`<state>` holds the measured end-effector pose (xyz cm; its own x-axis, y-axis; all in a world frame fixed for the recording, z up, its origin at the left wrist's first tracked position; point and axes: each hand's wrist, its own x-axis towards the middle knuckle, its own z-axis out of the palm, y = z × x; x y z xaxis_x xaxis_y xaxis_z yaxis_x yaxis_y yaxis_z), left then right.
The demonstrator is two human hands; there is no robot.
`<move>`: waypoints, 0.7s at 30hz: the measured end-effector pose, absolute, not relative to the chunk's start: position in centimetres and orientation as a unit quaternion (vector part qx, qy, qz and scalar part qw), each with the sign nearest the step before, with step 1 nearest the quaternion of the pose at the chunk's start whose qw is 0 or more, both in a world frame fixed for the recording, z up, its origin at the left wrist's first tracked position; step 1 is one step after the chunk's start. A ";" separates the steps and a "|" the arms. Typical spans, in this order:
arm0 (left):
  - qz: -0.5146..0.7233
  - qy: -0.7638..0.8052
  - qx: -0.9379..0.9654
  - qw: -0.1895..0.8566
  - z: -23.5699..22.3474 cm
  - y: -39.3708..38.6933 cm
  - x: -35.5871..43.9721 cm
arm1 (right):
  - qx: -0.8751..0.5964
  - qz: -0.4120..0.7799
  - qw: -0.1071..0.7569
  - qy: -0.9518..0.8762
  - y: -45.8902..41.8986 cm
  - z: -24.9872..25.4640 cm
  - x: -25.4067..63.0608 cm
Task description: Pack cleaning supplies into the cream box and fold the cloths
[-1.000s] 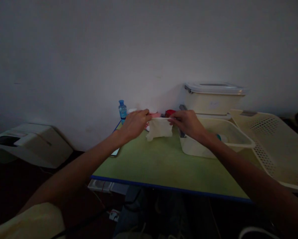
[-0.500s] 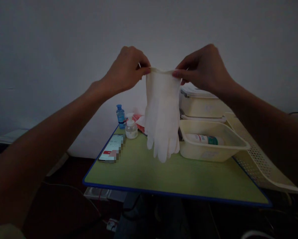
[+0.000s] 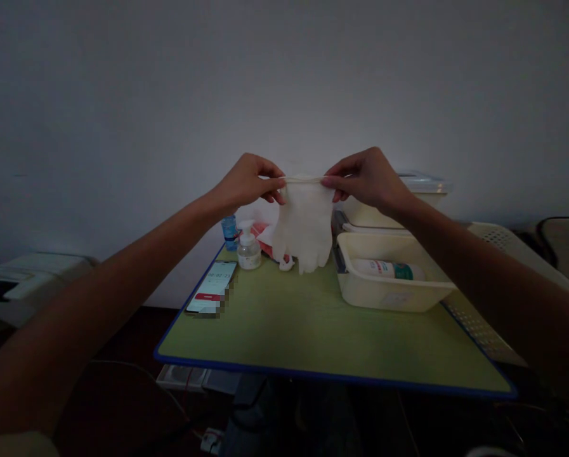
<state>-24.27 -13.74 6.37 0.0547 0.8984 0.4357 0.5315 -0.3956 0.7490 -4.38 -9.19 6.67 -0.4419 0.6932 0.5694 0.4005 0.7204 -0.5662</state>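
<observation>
A thin white disposable glove [image 3: 306, 219] hangs cuff up between my hands, its fingers drooping over the far part of the table; whether it is one glove or a pair I cannot tell. My left hand [image 3: 250, 181] pinches the cuff at its left edge. The right edge of the cuff is pinched by my right hand [image 3: 367, 178]. Behind and left of the glove stand a clear pump bottle [image 3: 249, 251] and a blue bottle [image 3: 229, 233]. Some red and white packaging [image 3: 268, 236] is partly hidden by the glove.
The green table [image 3: 307, 336] has a blue edge. On its left lies a phone [image 3: 212, 289] with a lit screen. To the right, a cream basin [image 3: 393, 298] holds a white and green bottle [image 3: 384, 269]. Behind stands a lidded box [image 3: 422, 183], and a perforated basket [image 3: 484, 336] lies farther right.
Both hands lifted the glove up from low over the table, its fingers hanging full length half a second ago. Since then hands and glove have come down and the glove appears shorter.
</observation>
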 end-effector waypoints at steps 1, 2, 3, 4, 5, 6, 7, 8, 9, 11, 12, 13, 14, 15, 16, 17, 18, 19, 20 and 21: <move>0.476 0.502 0.685 0.228 6.1 -13.6 -24.1 | -0.330 0.188 0.417 -0.826 -9.1 6.5 -4.4; 0.492 0.492 0.671 0.254 5.9 -13.5 -24.0 | -0.330 0.199 0.418 -0.823 -9.0 6.4 -4.4; 0.507 0.482 0.659 0.277 5.6 -13.4 -23.9 | -0.330 0.208 0.417 -0.821 -9.0 6.3 -4.4; 0.519 0.472 0.648 0.295 5.4 -13.2 -23.8 | -0.330 0.216 0.416 -0.820 -8.9 6.2 -4.3; 0.529 0.464 0.641 0.306 5.3 -13.1 -23.8 | -0.329 0.221 0.415 -0.819 -8.8 6.1 -4.3; 0.537 0.456 0.638 0.310 5.1 -13.0 -23.8 | -0.329 0.225 0.414 -0.818 -8.8 6.1 -4.3; 0.540 0.451 0.641 0.308 5.0 -12.9 -23.8 | -0.331 0.227 0.413 -0.818 -8.8 6.1 -4.3; 0.539 0.449 0.647 0.299 4.9 -12.7 -23.9 | -0.333 0.229 0.412 -0.816 -8.8 6.1 -4.3; 0.536 0.449 0.655 0.287 4.8 -12.6 -24.0 | -0.337 0.232 0.411 -0.815 -8.7 6.0 -4.3; 0.526 0.458 0.667 0.262 4.5 -12.4 -24.1 | -0.342 0.236 0.408 -0.813 -8.7 6.0 -4.3; 0.524 0.464 0.668 0.253 4.4 -12.3 -24.1 | -0.343 0.237 0.405 -0.814 -8.8 5.9 -4.3; 0.523 0.469 0.667 0.248 4.3 -12.3 -24.1 | -0.343 0.237 0.402 -0.815 -8.8 5.8 -4.4; 0.524 0.472 0.664 0.248 4.2 -12.3 -24.1 | -0.343 0.238 0.400 -0.816 -8.8 5.8 -4.4; 0.525 0.473 0.662 0.250 4.1 -12.3 -24.0 | -0.344 0.238 0.399 -0.816 -8.8 5.7 -4.4; 0.527 0.472 0.659 0.255 4.0 -12.3 -24.0 | -0.344 0.238 0.399 -0.816 -8.9 5.6 -4.4; 0.528 0.472 0.656 0.261 3.9 -12.4 -23.9 | -0.345 0.239 0.399 -0.815 -8.9 5.5 -4.4; 0.527 0.472 0.654 0.269 3.8 -12.5 -23.9 | -0.346 0.240 0.399 -0.814 -9.0 5.5 -4.4; 0.526 0.473 0.652 0.275 3.8 -12.6 -23.9 | -0.346 0.240 0.399 -0.814 -9.1 5.4 -4.3; 0.524 0.474 0.651 0.277 3.7 -12.7 -24.0 | -0.345 0.239 0.398 -0.816 -9.1 5.3 -4.3; 0.521 0.477 0.651 0.277 3.6 -12.8 -24.0 | -0.344 0.236 0.398 -0.817 -9.1 5.2 -4.3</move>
<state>-24.03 -12.85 3.57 0.0007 0.9098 0.4150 0.3328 -0.3916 0.8578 -4.26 -9.15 5.19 -0.4467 0.7500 0.4878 0.3750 0.6520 -0.6590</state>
